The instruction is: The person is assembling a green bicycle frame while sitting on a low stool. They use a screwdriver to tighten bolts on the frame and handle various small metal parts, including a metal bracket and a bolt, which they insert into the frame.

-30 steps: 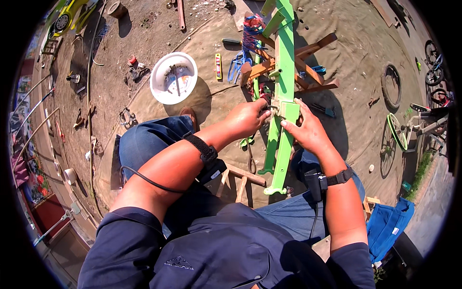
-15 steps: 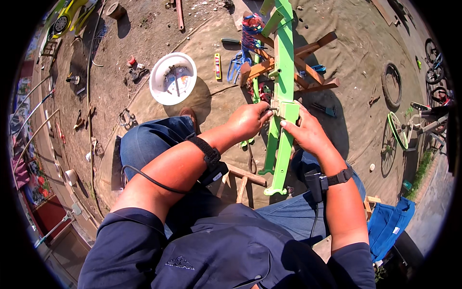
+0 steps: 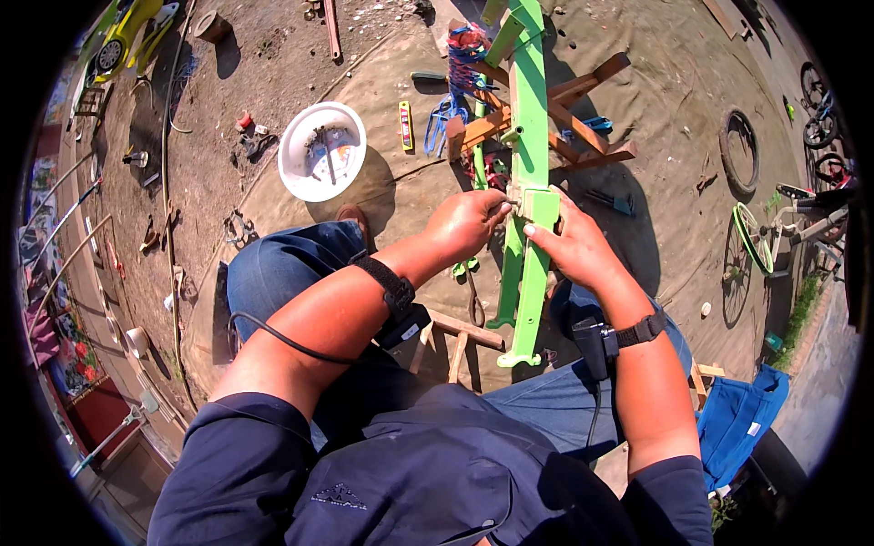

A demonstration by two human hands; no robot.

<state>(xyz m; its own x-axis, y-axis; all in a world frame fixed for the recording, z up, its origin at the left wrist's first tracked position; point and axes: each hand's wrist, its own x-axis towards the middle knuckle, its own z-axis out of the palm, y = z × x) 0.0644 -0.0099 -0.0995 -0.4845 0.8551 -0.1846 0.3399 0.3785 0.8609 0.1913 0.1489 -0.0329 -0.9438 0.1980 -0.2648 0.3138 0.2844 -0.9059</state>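
A bright green metal frame [image 3: 530, 118] stretches away from me between my knees, its far part over a wooden stand [image 3: 587, 88]. My right hand [image 3: 580, 244] is closed round the frame's right side at a short bracket, its thumb pressed on the green face. On the opposite side of that bracket my left hand [image 3: 466, 224] pinches a small dark bolt-like piece [image 3: 513, 202]. The piece meets the frame at a bare, pale-brown patch; my fingertips hide most of it, so I cannot tell its exact kind.
A white basin [image 3: 289, 164] with dark bits and a rod in it stands on the ground cloth at left. Near it lies a yellow-and-red package [image 3: 405, 126]. Red and blue cords [image 3: 466, 56] hang on the stand. Tyre [image 3: 739, 153], bicycle wheel [image 3: 752, 238] and blue cloth [image 3: 739, 423] are at right.
The view has shifted slightly, so the frame and ground things sit a little further left. Both hands keep their places on the frame; the grip looks the same.
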